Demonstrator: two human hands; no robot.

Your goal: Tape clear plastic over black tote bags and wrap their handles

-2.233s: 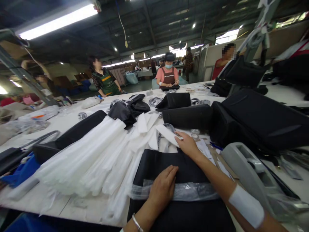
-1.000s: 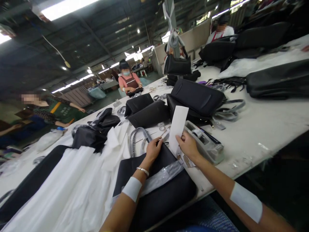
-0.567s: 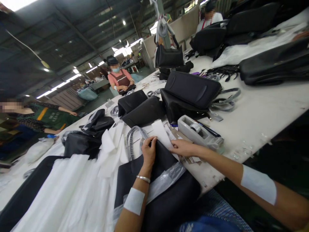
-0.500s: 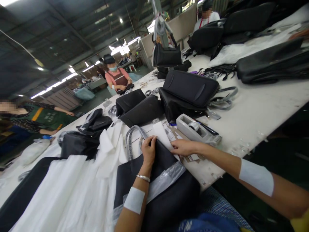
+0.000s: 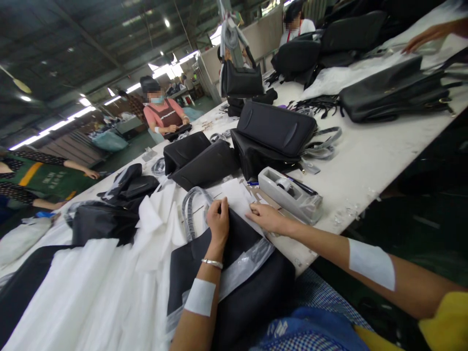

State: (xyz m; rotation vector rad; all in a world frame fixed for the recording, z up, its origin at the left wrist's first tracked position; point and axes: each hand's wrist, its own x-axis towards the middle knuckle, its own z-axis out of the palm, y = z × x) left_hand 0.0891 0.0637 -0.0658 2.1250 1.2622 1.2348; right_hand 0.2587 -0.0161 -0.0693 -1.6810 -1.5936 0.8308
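A black bag [image 5: 252,297] lies at the table's near edge, with a plastic-wrapped handle [image 5: 248,265] across its front. Another wrapped handle [image 5: 189,214] stands up behind it. My left hand [image 5: 218,219] is closed at the bag's upper edge, fingers pinched; what they grip is too small to make out. To its right, my right hand [image 5: 265,217] has its fingers bent together beside a white sheet [image 5: 236,192], and what lies between them is hidden. Just beyond my right hand sits a grey tape dispenser [image 5: 288,195].
White foam sheets [image 5: 84,297] cover the near left. Black bags [image 5: 274,131] stand across the white table [image 5: 365,151]. A person in a brown apron [image 5: 166,114] works on the far side. Another person's hand [image 5: 431,36] reaches in at the upper right.
The view has shifted, so most things sit further left. My left fingers have closed more tightly, and my right fingers have curled in. Another person's hand has appeared at the upper right.
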